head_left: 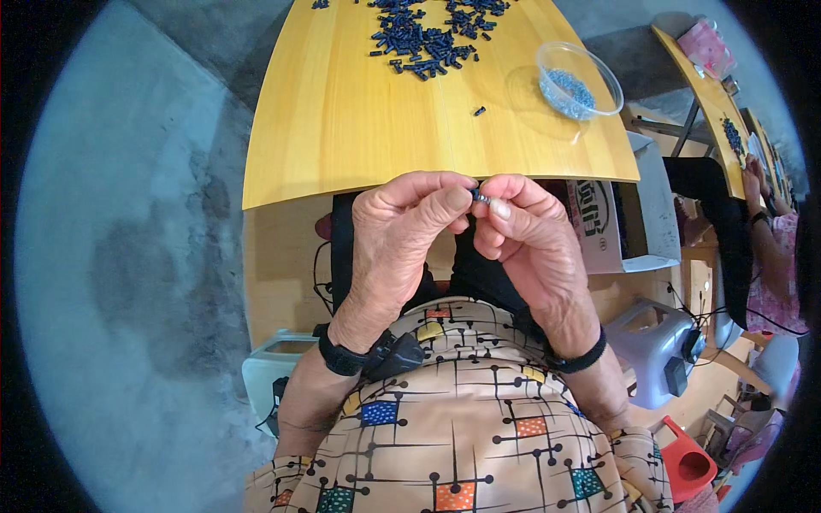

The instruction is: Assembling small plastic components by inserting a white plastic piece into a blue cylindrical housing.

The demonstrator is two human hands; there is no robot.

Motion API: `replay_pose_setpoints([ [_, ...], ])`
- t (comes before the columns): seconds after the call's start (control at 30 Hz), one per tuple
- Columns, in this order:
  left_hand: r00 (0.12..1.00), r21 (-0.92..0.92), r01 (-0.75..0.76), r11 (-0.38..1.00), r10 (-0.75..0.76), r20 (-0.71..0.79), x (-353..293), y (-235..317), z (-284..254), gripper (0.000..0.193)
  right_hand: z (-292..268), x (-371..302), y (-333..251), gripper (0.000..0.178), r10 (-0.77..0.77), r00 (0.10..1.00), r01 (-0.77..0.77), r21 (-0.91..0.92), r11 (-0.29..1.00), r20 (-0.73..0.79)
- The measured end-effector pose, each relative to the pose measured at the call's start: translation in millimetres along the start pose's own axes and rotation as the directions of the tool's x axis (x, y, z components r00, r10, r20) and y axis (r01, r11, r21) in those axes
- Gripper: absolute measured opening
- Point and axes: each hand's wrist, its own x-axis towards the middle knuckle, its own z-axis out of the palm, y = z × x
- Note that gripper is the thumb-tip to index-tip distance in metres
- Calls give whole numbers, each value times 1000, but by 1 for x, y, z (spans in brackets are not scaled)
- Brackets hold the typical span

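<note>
My left hand (pixel 398 235) pinches a small dark cylindrical piece (pixel 475 194) between thumb and forefinger, just in front of the table's near edge. Fingertip to fingertip with it, my right hand (pixel 539 235) grips a small ribbed metal piece (pixel 484 199). The two pieces meet end to end; whether one sits inside the other is hidden by my fingers. A pile of similar dark pieces (pixel 419 47) lies at the far side of the table, and a single dark piece (pixel 480 111) lies nearer. Small silvery-blue pieces (pixel 566 92) fill part of a clear round tub (pixel 617 94).
Beyond my right hand, a white cardboard box (pixel 654 244) stands below the yellow wooden table (pixel 342 111). Plastic stools (pixel 646 342) flank me. At the far right, another person's hand (pixel 753 178) is at a second table (pixel 697 73). A red stool (pixel 688 466) stands lower right.
</note>
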Motion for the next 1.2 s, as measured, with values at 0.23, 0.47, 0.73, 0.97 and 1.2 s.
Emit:
replay_pose_setpoints([
  [0.23, 976, 251, -218, 943, 207, 68, -3, 0, 4, 17, 0, -7, 0, 14, -19, 1000, 18, -50, 999, -24],
  [0.47, 943, 335, -334, 881, 307, 132, -4, -1, 3, 16, -1, -12, -2, 12, -23, 1000, 22, -97, 995, -15],
  [0.73, 861, 456, -505, 733, 466, 204, -3, 0, 3, 18, 1, -14, 0, 10, 5, 1000, -5, -28, 1000, 19],
  [0.97, 808, 489, -580, 651, 537, 243, -4, 2, 3, 17, 3, -16, 3, 11, 32, 999, -33, 10, 999, 38],
  [1.2, 944, 310, -318, 896, 328, 21, -7, 0, -3, 15, 7, -17, -5, 11, -47, 999, 45, -94, 995, -19],
])
